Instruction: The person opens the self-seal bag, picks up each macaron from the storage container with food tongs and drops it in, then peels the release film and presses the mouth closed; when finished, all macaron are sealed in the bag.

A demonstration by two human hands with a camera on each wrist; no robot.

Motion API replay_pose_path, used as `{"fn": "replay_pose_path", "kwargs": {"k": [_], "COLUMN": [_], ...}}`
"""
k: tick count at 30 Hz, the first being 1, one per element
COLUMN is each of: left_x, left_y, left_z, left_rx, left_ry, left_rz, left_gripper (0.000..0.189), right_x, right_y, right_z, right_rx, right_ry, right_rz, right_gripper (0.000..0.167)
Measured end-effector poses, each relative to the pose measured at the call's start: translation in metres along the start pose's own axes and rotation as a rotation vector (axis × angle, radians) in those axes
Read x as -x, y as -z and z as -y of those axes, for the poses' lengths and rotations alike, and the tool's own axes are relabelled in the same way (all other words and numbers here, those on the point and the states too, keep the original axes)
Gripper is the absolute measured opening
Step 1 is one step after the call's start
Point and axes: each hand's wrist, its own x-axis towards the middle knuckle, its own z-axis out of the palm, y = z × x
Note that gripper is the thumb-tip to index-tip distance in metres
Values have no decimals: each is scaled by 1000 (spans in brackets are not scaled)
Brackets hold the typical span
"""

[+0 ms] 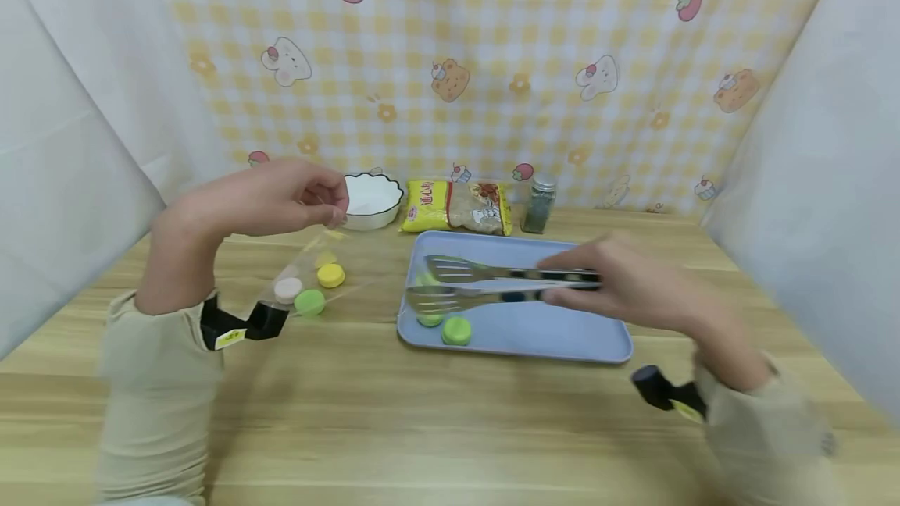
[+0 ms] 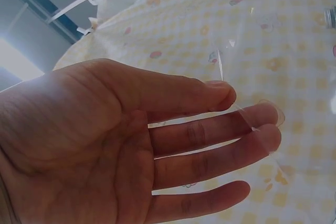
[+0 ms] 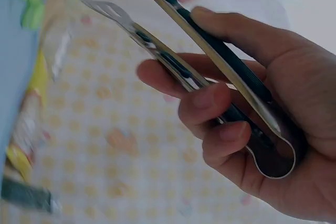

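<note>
My left hand (image 1: 281, 197) pinches the edge of a clear plastic bag (image 2: 223, 66) between thumb and fingertips, the other fingers spread. Below it show a yellow macaron (image 1: 331, 276), a pale pink macaron (image 1: 287, 290) and a green macaron (image 1: 309, 303); whether they lie in the bag or behind it I cannot tell. My right hand (image 1: 619, 279) grips metal tongs (image 3: 207, 43) with dark handle inserts. Their slotted heads are apart, over the left end of a blue tray (image 1: 541, 334). Green macarons (image 1: 457, 330) lie there, partly hidden by the tongs.
Behind the tray lie a yellow pasta packet (image 1: 457, 208) and a glass spice jar (image 1: 539, 205). A white scalloped bowl (image 1: 373, 201) stands beyond the left hand. A checked cloth (image 1: 450, 61) hangs at the back, white sheets at both sides.
</note>
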Motion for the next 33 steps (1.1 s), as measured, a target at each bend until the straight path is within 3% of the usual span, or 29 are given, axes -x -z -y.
{"fn": "replay_pose_path", "kwargs": {"k": [6,11,14,17,23,33], "left_x": [-3,-5,-5,-6,-6,-7], "left_y": [-1,-2,-3,-4,-6,-7], "left_z": [-2,-3,-2,-2,-2,-2], "left_rx": [-26,-21,-11,-18,-18,-5], "left_ry": [17,35,34,20,14,4], "left_rz": [7,16,21,19,10,28], "left_gripper": [7,6,5,5,6,6], "right_x": [65,88,85,77,59,40], "right_y": [38,50,50,44,29,6], "right_z": [-13,-21,-24,-27,-25,-22], "right_rx": [66,177,222,189,95,7], "right_ry": [-105,-293,-376,-380,-272,-177], "right_rz": [-132,-104,-8,65,110,173], "right_gripper": [30,28,28,30,31,40]}}
